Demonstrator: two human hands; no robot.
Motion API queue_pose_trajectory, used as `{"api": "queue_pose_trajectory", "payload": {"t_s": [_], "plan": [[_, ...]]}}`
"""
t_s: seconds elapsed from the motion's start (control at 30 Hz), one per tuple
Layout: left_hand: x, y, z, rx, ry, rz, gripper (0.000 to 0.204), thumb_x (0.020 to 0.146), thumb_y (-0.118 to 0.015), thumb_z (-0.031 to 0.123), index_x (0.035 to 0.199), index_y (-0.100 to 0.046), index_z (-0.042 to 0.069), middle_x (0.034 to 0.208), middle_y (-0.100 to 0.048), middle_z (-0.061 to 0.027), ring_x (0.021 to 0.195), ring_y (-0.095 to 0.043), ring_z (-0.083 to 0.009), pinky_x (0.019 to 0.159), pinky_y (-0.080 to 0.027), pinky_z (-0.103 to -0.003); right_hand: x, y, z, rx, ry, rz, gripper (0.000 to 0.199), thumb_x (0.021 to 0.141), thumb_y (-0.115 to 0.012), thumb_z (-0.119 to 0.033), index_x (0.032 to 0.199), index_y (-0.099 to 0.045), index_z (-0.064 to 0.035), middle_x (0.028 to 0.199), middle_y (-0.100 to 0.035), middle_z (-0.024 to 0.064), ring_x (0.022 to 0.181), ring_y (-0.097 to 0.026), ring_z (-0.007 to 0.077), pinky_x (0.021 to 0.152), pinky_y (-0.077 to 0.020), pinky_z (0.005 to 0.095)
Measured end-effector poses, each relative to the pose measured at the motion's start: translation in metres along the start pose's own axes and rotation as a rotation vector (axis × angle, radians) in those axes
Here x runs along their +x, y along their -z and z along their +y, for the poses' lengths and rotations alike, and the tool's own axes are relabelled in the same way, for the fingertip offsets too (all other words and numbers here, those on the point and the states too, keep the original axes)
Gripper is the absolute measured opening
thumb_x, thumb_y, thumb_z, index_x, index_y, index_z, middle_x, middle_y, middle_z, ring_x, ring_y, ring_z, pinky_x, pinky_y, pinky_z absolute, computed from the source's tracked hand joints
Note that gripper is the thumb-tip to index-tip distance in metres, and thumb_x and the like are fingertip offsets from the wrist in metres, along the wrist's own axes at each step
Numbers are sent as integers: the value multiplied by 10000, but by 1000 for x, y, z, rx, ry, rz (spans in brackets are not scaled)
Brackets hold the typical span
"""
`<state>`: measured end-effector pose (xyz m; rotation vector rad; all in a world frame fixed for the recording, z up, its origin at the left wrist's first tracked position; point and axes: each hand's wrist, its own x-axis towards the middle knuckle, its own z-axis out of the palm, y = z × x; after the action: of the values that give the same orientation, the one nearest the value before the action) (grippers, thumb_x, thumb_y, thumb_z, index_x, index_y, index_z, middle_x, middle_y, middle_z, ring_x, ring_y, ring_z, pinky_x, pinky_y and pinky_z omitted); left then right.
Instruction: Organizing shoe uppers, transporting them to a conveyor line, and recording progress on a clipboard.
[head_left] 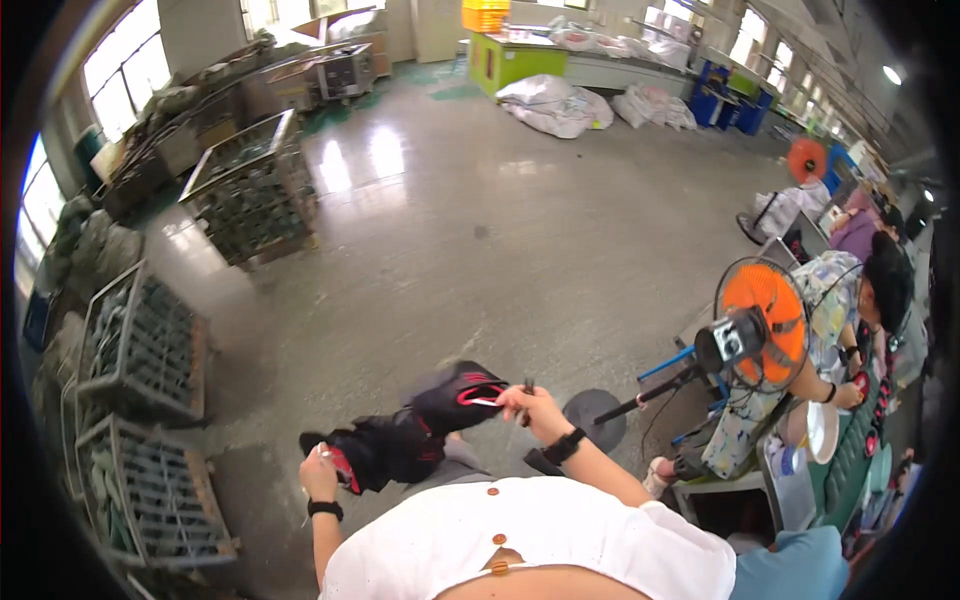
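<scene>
A black fabric piece with red trim [420,430] is stretched between both hands in front of my white shirt. My left hand [320,472] grips its lower left end, near a red patch. My right hand [525,403] pinches the upper right end by a red and white loop; a small dark tool sticks up between those fingers. Each wrist wears a black band.
Wire cages full of grey parts [140,345] line the left side, with more further back [250,185]. An orange-bladed standing fan [760,325] stands at right, beside seated people at a green work line [850,450]. White sacks [555,105] lie far back on the shiny concrete floor.
</scene>
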<state>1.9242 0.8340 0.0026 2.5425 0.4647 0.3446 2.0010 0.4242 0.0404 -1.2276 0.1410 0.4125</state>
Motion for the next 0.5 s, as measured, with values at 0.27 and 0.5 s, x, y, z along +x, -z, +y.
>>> {"api": "queue_pose_trajectory", "payload": {"t_s": [0.27, 0.5], "plan": [[230, -201, 167, -382, -13, -411, 354, 910, -405, 207, 667, -513, -26, 546, -518, -136, 468, -495, -231, 476, -382, -358, 234, 113, -77, -19, -52, 210, 221, 842, -520, -168, 672, -579, -39, 535, -495, 6, 431, -386, 69, 404, -266, 228], [412, -353, 420, -252, -670, -706, 352, 913, -411, 248, 715, -541, -13, 600, -532, -179, 552, -502, -336, 536, -390, -395, 322, 257, -173, 42, 113, 503, 232, 855, -498, -168, 666, -540, -40, 564, -513, 14, 432, -405, 72, 411, -299, 232]]}}
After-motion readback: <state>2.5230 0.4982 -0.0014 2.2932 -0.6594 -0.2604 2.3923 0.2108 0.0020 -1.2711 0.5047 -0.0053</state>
